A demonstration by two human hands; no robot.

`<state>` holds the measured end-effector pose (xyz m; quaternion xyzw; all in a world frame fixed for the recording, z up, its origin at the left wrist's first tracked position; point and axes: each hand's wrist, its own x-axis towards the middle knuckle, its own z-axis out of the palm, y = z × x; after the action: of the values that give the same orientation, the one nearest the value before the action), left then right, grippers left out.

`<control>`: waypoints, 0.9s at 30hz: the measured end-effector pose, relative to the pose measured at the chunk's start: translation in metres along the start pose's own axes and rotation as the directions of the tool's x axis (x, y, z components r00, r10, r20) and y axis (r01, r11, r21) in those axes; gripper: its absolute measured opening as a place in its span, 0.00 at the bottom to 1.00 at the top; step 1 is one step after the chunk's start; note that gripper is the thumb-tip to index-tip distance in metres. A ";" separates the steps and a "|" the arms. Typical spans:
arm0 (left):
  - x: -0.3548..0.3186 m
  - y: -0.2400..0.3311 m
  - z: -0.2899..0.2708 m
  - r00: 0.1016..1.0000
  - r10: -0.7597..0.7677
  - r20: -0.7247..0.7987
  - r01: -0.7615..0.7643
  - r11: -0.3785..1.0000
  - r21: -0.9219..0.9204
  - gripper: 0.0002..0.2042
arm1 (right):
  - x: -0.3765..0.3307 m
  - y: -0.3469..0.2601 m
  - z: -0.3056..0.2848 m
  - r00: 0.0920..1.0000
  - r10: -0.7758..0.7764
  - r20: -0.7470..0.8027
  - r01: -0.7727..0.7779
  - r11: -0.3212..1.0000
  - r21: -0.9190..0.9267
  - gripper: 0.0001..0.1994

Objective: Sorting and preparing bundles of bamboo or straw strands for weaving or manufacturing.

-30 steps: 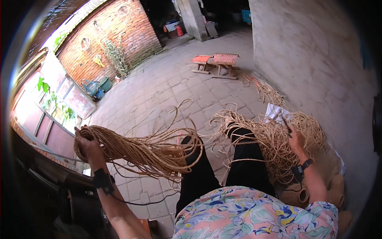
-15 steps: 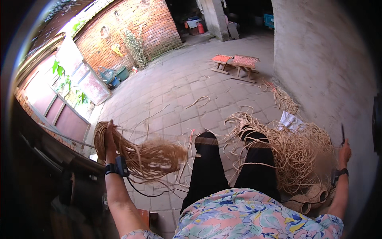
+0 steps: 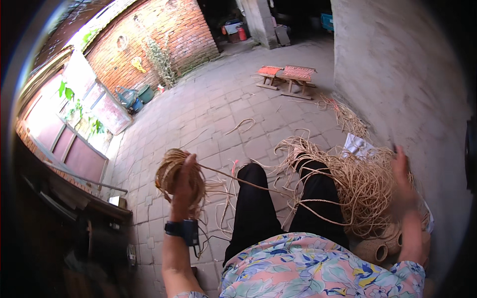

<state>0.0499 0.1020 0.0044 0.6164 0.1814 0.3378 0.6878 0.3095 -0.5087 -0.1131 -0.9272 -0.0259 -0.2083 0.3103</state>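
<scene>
My left hand (image 3: 183, 186) is raised and grips a looped coil of tan straw rope (image 3: 171, 175); one strand runs from it across my black-trousered legs (image 3: 256, 203) to the right. A big loose tangle of the same rope (image 3: 360, 181) lies on the ground by my right leg. My right hand (image 3: 403, 181) hovers blurred over that tangle, fingers apart; I cannot make out anything in it. A dark watch is on my left wrist.
Two small wooden stools (image 3: 290, 75) stand farther out on the paved yard. A grey wall (image 3: 397, 64) rises close on the right, a brick wall (image 3: 166, 37) at the back. Woven straw items (image 3: 380, 248) and a white bag (image 3: 358, 145) lie near the tangle.
The hanging bundle in my left hand has been gathered into a tighter coil and lifted closer in front. My right hand came down from beside the wall onto the tangle.
</scene>
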 end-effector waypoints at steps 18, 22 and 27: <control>-0.063 -0.044 0.094 0.684 -0.257 0.683 0.110 0.962 0.251 0.12 | -0.117 -0.284 0.051 0.648 -0.554 0.523 -0.495 0.216 0.842 0.15; -0.078 -0.024 0.092 0.382 -0.430 0.818 -0.175 0.835 0.521 0.19 | -0.087 -0.277 0.063 0.758 -0.449 0.473 -0.439 0.185 0.879 0.14; -0.092 0.030 0.120 -0.141 -0.381 0.914 -0.109 0.923 0.369 0.25 | -0.085 -0.240 0.103 0.786 -0.156 0.599 -0.517 0.366 0.774 0.13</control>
<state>0.0578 -0.0477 0.0389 0.7368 -0.2776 -0.3502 0.5074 0.2271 -0.2476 -0.0860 -0.6078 -0.1204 0.1740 0.7654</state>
